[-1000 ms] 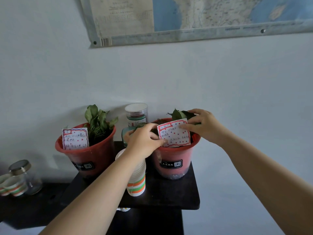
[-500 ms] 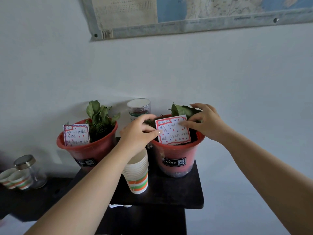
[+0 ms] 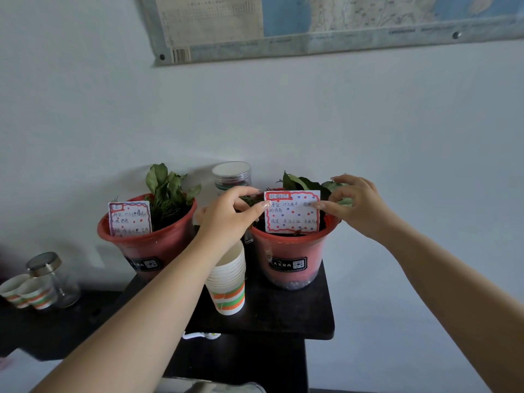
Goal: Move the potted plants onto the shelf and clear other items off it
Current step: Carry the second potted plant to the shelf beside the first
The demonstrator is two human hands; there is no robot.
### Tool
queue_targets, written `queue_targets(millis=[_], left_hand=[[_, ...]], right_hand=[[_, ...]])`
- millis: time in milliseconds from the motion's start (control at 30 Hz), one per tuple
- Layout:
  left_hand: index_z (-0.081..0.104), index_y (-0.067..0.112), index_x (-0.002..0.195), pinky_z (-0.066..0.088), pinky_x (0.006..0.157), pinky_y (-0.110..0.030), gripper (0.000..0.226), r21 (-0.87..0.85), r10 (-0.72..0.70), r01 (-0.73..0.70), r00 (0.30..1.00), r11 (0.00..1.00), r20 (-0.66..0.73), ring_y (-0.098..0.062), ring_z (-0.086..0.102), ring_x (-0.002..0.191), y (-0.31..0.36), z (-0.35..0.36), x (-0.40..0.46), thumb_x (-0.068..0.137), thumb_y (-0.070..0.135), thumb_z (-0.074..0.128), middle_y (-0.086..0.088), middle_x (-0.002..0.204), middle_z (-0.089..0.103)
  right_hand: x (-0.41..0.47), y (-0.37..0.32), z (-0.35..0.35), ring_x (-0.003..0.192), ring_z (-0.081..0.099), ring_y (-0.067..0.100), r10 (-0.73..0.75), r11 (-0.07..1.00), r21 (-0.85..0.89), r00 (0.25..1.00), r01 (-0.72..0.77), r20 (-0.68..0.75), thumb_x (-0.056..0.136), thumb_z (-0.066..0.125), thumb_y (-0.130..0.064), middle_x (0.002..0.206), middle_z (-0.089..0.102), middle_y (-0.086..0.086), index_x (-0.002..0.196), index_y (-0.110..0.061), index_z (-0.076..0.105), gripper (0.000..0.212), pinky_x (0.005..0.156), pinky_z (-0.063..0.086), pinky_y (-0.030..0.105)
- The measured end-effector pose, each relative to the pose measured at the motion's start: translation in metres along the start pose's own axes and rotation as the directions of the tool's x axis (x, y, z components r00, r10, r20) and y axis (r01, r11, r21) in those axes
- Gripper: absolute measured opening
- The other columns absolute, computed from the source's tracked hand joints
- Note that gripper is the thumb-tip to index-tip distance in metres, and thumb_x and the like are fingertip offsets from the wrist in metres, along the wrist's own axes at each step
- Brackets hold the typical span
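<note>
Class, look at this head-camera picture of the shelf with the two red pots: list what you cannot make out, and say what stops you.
- Clear jar, head view: its lower part is hidden behind the left hand.
- Right pot's card: handwriting too small to read.
- Wall map: cut off by the top edge.
- Glass jar on the lower shelf: contents unclear.
- Stack of paper cups: the count is too fine to tell.

I see two red pots: left pot (image 3: 147, 245), right pot (image 3: 292, 259), each with black label. Card (image 3: 292, 211) white, red wavy border, red and blue dots. Paper cups (image 3: 228, 287) white, orange and green stripes. Shelf (image 3: 283, 316) black. Leaves dark green.
</note>
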State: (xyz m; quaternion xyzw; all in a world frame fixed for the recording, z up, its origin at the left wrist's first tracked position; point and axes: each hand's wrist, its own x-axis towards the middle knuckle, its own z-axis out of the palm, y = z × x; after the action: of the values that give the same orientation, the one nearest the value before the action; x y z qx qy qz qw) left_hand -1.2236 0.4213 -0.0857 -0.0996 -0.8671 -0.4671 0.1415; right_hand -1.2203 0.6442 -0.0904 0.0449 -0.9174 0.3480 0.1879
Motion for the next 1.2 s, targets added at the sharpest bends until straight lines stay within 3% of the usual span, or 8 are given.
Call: queue_targets(millis=[67,133,233,367,467,600,933,1200], left_hand=[[0.059,0.040,0.080,0.041,0.096,-0.037,0.004,0.045,0.015,-0.015,1.000,0.999,-0.012,-0.007,0.056,0.088,0.002,0.001,-0.002,0.080,0.039,0.063,0.020,0.075,0.059],[0.057,0.042,0.071,0.039,0.101,-0.041,0.012,0.070,0.005,-0.004,1.000,0.998,-0.023,-0.006,0.054,0.091,0.002,0.003,-0.003,0.081,0.039,0.064,0.026,0.075,0.056],[0.064,0.039,0.077,0.034,0.092,-0.031,0.007,0.158,-0.026,0.036,0.998,0.987,-0.065,-0.007,0.048,0.091,0.001,0.008,-0.004,0.082,0.041,0.061,0.021,0.075,0.048],[0.070,0.030,0.096,0.024,0.078,-0.026,0.020,0.245,-0.063,0.086,0.993,0.966,-0.099,-0.008,0.042,0.090,-0.004,0.009,-0.004,0.084,0.041,0.058,0.010,0.090,0.048],[0.070,0.033,0.095,0.029,0.083,-0.029,0.021,0.301,-0.111,0.138,0.988,0.944,-0.107,-0.010,0.042,0.094,-0.010,0.007,-0.001,0.083,0.045,0.057,0.009,0.099,0.047],[0.070,0.034,0.091,0.034,0.093,-0.033,0.017,0.299,-0.120,0.149,0.986,0.942,-0.112,-0.013,0.047,0.099,-0.010,0.007,0.002,0.082,0.043,0.058,0.009,0.099,0.047],[0.071,0.031,0.091,0.036,0.098,-0.032,0.019,0.332,-0.109,0.140,0.988,0.933,-0.111,-0.016,0.050,0.114,-0.008,0.010,0.008,0.080,0.042,0.060,0.004,0.119,0.056],[0.069,0.030,0.090,0.032,0.086,-0.028,0.021,0.307,-0.085,0.109,0.992,0.945,-0.088,-0.015,0.049,0.108,-0.004,0.010,0.007,0.079,0.046,0.061,0.005,0.106,0.049]], right_hand=[[0.000,-0.001,0.000,0.136,0.025,0.023,-0.019,1.000,0.016,1.000,0.019,0.007,0.075,0.070,-0.040,0.138,0.046,-0.002,0.063,-0.031,0.056,0.021,0.113,0.022,0.042],[0.003,-0.004,0.001,0.132,0.035,0.029,-0.024,0.997,0.075,0.999,0.022,0.038,0.074,0.071,-0.040,0.138,0.045,-0.002,0.055,-0.041,0.059,0.023,0.108,0.031,0.048],[0.010,-0.012,0.001,0.128,0.042,0.031,-0.014,0.988,0.156,0.998,0.004,0.066,0.073,0.073,-0.040,0.137,0.044,-0.005,0.051,-0.043,0.063,0.024,0.100,0.041,0.053],[0.022,-0.022,0.003,0.136,0.026,0.022,-0.031,0.999,0.046,0.997,0.028,0.071,0.074,0.072,-0.039,0.141,0.043,-0.004,0.068,-0.030,0.065,0.013,0.107,0.033,0.048],[0.026,-0.024,0.009,0.135,0.024,0.021,0.004,0.999,-0.037,0.996,0.000,0.092,0.073,0.071,-0.044,0.141,0.044,-0.004,0.073,-0.027,0.063,0.018,0.109,0.028,0.046],[0.029,-0.021,0.021,0.127,0.033,0.023,0.063,0.987,-0.153,0.998,-0.059,0.024,0.069,0.067,-0.058,0.126,0.051,-0.004,0.059,-0.029,0.047,0.037,0.106,0.023,0.039],[0.028,-0.015,0.026,0.136,0.021,0.022,0.198,0.947,-0.256,0.980,-0.194,-0.012,0.061,0.061,-0.073,0.136,0.036,-0.001,0.112,-0.021,0.043,0.075,0.116,0.009,0.043],[0.015,-0.020,0.013,0.139,0.017,0.019,0.047,0.987,-0.147,0.993,-0.062,-0.104,0.062,0.071,-0.060,0.143,0.029,-0.002,0.123,-0.024,0.040,0.077,0.116,0.006,0.040]])
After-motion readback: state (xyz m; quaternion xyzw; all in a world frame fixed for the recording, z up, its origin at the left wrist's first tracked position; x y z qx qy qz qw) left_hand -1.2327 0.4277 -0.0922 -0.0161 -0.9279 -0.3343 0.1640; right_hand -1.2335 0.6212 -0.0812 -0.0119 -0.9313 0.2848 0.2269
